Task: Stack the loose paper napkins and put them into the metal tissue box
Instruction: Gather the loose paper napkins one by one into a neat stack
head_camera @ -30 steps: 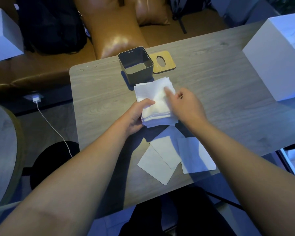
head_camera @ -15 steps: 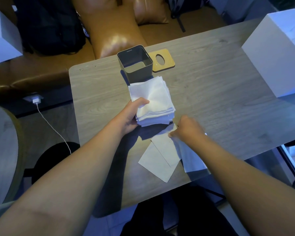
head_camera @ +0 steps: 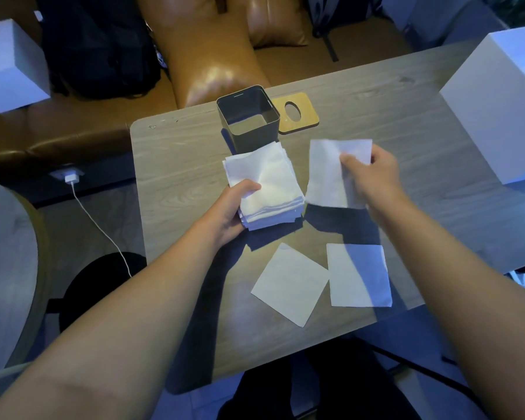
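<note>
My left hand [head_camera: 232, 209] grips a thick stack of white napkins [head_camera: 270, 180] by its left edge, above the table just in front of the open metal tissue box [head_camera: 249, 119]. To the right of the stack, my right hand [head_camera: 367, 174] pinches a single napkin [head_camera: 328, 174] and holds it up in the air. Two loose napkins lie flat near the table's front edge: one [head_camera: 290, 283] turned like a diamond, the other [head_camera: 358, 275] to its right.
The box's wooden lid [head_camera: 297, 113] with an oval hole lies right of the box. A large white box [head_camera: 497, 116] stands at the table's right. A brown leather sofa [head_camera: 212, 56] sits behind the wooden table [head_camera: 179, 165]. A charger cable [head_camera: 100, 228] hangs at the left.
My right hand went down to the loose napkins, picked one up and raised it beside the stack. Two loose napkins are left on the table. My left hand kept holding the stack.
</note>
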